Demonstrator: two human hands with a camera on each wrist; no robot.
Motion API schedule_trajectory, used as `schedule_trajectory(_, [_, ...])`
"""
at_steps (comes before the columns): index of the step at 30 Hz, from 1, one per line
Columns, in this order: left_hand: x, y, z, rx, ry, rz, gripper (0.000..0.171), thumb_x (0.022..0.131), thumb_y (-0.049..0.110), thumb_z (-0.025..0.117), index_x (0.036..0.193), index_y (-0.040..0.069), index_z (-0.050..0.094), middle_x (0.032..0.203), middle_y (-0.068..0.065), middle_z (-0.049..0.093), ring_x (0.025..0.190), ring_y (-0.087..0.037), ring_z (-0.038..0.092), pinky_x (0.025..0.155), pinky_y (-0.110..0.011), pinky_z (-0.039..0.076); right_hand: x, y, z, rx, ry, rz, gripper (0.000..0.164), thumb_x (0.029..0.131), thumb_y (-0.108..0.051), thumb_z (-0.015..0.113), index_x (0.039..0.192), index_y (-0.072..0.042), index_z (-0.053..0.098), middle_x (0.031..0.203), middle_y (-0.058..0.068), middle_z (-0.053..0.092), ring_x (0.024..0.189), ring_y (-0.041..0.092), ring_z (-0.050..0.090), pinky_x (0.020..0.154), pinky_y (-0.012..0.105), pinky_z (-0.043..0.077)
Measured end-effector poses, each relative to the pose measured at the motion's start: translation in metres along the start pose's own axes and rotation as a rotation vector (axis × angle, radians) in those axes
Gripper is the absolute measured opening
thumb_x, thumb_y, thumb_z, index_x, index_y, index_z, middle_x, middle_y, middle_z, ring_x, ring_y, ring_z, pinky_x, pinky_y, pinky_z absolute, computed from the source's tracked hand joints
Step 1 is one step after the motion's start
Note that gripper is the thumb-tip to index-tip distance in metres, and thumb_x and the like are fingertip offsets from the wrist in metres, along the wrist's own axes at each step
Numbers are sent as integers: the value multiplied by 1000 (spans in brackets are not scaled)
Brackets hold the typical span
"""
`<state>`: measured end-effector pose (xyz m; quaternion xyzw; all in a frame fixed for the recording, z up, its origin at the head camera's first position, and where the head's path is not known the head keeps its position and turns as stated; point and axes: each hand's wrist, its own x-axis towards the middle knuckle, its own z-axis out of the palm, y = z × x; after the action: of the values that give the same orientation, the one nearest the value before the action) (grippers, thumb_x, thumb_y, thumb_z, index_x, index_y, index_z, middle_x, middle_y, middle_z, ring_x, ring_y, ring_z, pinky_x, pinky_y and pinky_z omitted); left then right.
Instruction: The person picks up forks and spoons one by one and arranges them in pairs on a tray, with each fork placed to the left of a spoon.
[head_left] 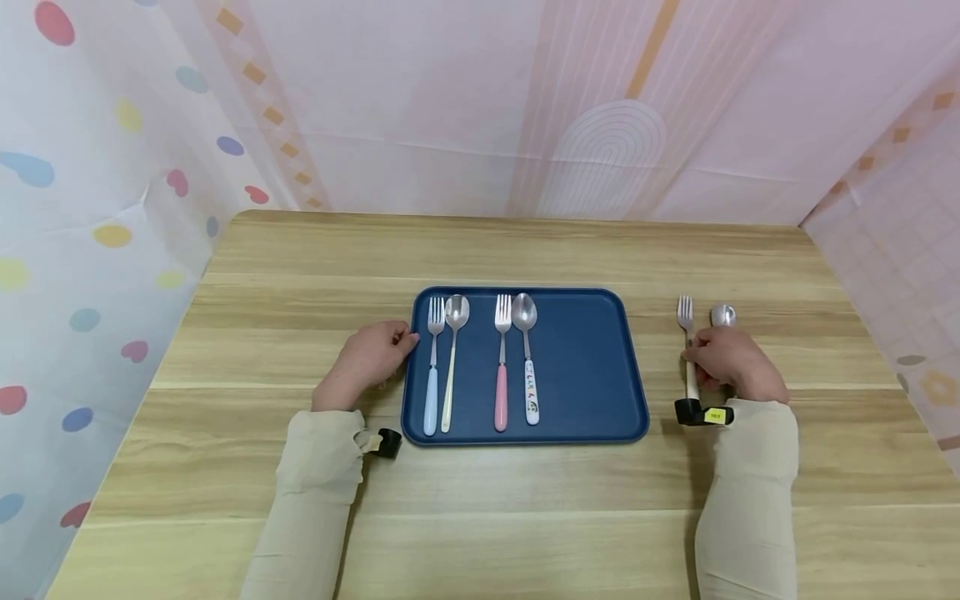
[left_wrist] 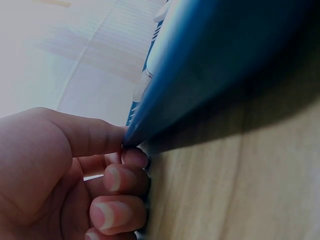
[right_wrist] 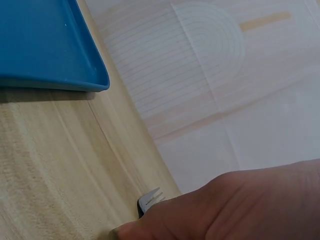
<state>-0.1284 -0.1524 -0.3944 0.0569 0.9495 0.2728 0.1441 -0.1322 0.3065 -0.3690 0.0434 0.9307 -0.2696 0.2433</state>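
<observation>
A dark blue tray (head_left: 581,367) lies on the wooden table. My left hand (head_left: 372,357) pinches its left rim; in the left wrist view the thumb (left_wrist: 95,134) is on the edge and the index fingertip below it. On the tray lie a blue-handled fork (head_left: 431,396), a cream-handled spoon (head_left: 449,387), a pink-handled fork (head_left: 501,396) and a spoon with a patterned white handle (head_left: 531,392). Right of the tray, my right hand (head_left: 729,358) holds another fork (head_left: 686,312) at its neck. A spoon (head_left: 723,315) lies beside it, its handle hidden under the hand.
Patterned cloth (head_left: 427,108) hangs behind the table and along both sides. The wooden table (head_left: 525,517) extends around the tray. Each wrist wears a small black camera, the left one (head_left: 387,443) close to the tray's corner.
</observation>
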Motion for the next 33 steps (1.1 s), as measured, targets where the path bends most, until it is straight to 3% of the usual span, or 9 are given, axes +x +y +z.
schedule_trajectory(9, [2,-1,2,4,2,15,32,99,27,41,74,9,50,50,-1,44,38,-19,48,44,-30,37,-3,-1,-2,-88,34,-61,18,90,-15,49,83,0,55,65,6,58,59,17,54,54,31,43])
schedule_trajectory(16, [2,-2,2,2,-1,18,31,99,27,41,74,9,50,50,-1,44,39,-19,48,43,-30,37,-8,-6,-4,-173,118,-138,24,92,-18,43,72,-6,48,59,3,52,57,18,49,57,31,38])
schedule_trajectory(26, [0,-2,-2,3,-3,13,31,98,27,41,75,9,50,50,-1,44,39,-19,49,43,-30,37,-13,-30,-3,-218,188,-242,23,91,-16,43,72,-6,51,52,0,53,50,16,49,57,33,38])
schedule_trajectory(33, [0,-5,-3,2,-1,13,31,99,26,41,74,9,50,50,-2,44,39,-19,49,43,-30,37,-15,-50,2,-231,207,-274,21,91,-17,43,78,-5,55,60,3,58,50,15,52,54,33,42])
